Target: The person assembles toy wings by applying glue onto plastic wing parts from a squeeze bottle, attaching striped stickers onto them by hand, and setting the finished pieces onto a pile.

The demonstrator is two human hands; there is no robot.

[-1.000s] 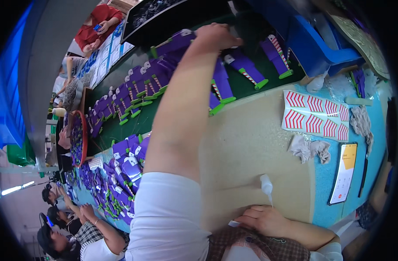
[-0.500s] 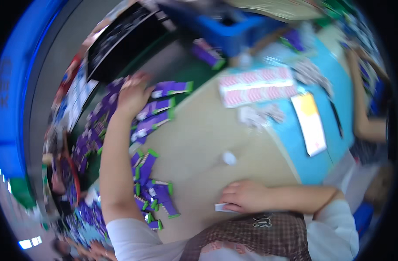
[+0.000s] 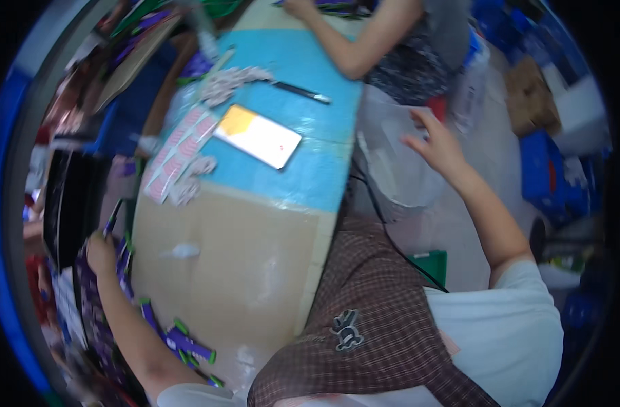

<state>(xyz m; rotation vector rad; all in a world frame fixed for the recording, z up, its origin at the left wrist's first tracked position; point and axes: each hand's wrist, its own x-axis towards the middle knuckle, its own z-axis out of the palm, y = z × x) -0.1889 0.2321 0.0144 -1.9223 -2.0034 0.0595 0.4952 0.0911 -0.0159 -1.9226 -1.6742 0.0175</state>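
At the table's left edge my left hand (image 3: 101, 255) is closed on a narrow purple and green piece (image 3: 111, 218) that sticks up from its fingers. More purple pieces with green ends (image 3: 188, 343) lie loosely along that edge, beside my left forearm. My right hand (image 3: 437, 148) is off the table on the right, fingers spread, with nothing visible in it. Under and beside it hangs a translucent whitish plastic bag (image 3: 395, 180). A small white object (image 3: 186, 251), blurred, lies on the tan part of the tabletop (image 3: 249, 271).
On the blue table cover (image 3: 317, 169) lie an orange and white flat rectangle (image 3: 259, 136), a black pen-like tool (image 3: 303, 92), crumpled knitted gloves (image 3: 232, 83) and a pink-striped sheet (image 3: 178, 159). Another person's arm (image 3: 351, 51) reaches over the far end. Blue bins (image 3: 544, 173) stand right.
The view has swung to the right. My right hand has left the table for the bag, and the white slip it held no longer shows. My left hand now grips a purple and green piece.
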